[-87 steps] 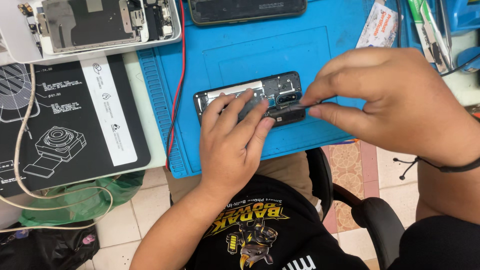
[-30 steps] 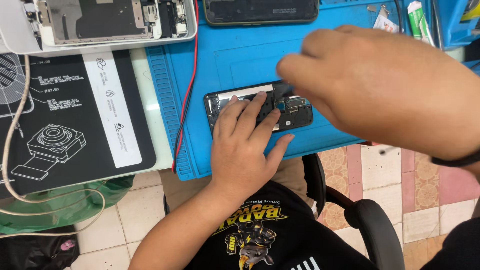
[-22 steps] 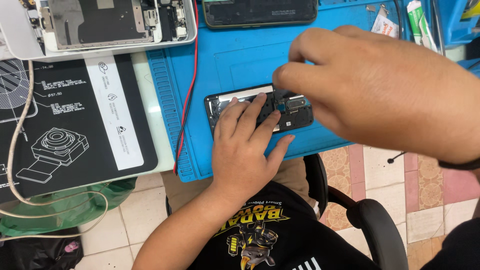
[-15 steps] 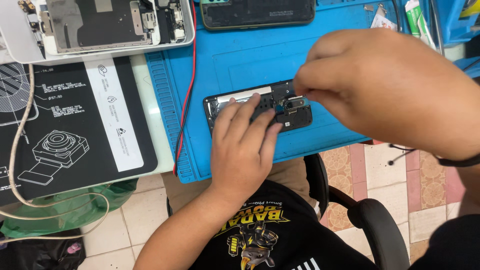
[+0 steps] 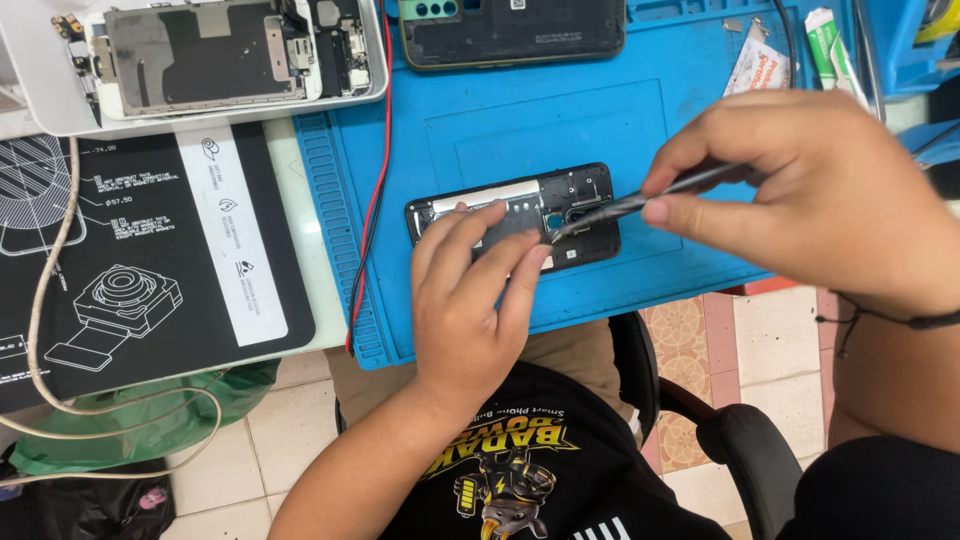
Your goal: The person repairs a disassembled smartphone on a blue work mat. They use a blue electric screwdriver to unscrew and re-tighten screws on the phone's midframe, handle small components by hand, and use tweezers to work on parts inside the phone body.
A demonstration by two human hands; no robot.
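Left hand (image 5: 470,300) presses the opened phone (image 5: 515,215) flat; right hand (image 5: 810,190) pinches tweezers (image 5: 620,205); a slip could scratch its board.

My bench (image 5: 300,215) carries a blue mat (image 5: 480,120) and a black printed mat (image 5: 130,250) just beside it. On the blue mat lie two opened phones (image 5: 575,200) (image 5: 510,30); a red wire (image 5: 372,200) runs along its left edge.

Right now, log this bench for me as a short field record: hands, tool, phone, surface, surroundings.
left hand: fingers flat on the opened phone, pressing it down
right hand: pinching metal tweezers
tweezers tip: at the phone's camera end
opened phone: back off, lying on blue mat
second phone: dark, at the mat's far edge
left of mat: black printed mat, red wire
far left: another opened device
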